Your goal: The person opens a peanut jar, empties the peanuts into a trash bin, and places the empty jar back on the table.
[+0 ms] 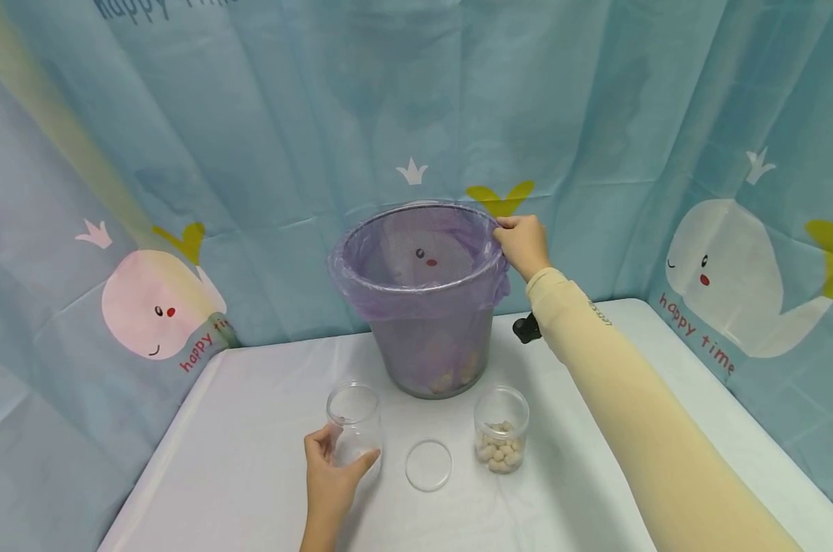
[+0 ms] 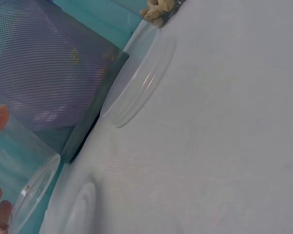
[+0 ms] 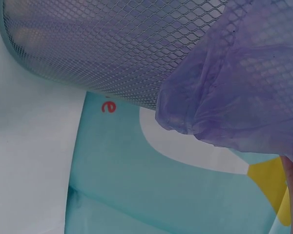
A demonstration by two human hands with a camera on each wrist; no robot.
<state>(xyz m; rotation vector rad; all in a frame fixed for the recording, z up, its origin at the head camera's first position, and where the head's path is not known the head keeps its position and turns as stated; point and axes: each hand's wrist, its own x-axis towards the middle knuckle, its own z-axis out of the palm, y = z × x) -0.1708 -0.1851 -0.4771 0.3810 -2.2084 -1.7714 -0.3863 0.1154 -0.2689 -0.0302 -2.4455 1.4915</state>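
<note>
Head: clear jar (image 1: 355, 433), front-left of bin (image 1: 435, 345), gripped around its wall by left hand (image 1: 332, 479); bin's rim pinched by right hand (image 1: 524, 244). Left wrist: jar judged light, stiff, slippery; mid-wall hold advised. Right wrist: soft liner (image 3: 224, 97) draped over bin.

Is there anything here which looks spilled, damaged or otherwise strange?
I see no spill or damage. Only the purple liner looks slightly untidy: its overhang bunches unevenly outside the bin, near the right hand.
</note>
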